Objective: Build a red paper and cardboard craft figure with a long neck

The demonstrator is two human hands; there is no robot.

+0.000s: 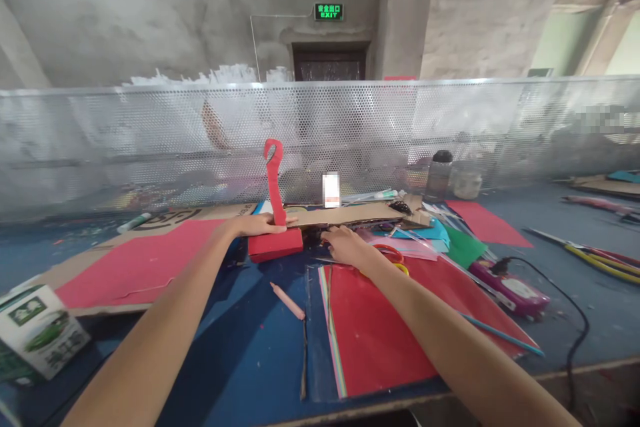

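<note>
A red paper-covered box (276, 245) sits on the blue table, with a tall red hook-topped post (274, 180) standing upright on it. My left hand (263, 224) is closed around the foot of this post, on top of the box. To the right, my right hand (343, 244) reaches down with curled fingers into dark small clutter below a cardboard strip (345, 215). What its fingertips hold, if anything, is hidden. Red-and-yellow-handled scissors (390, 255) lie beside that wrist. Nearer to me is a pink crayon-like stick (287, 300).
Red paper sheets (380, 327) in a clear sleeve lie under my right forearm. A purple device (510, 288) with a black cable and large yellow-handled scissors (595, 259) are at right. A milk carton (43, 333) stands at left. Behind runs a perforated metal screen (150, 147).
</note>
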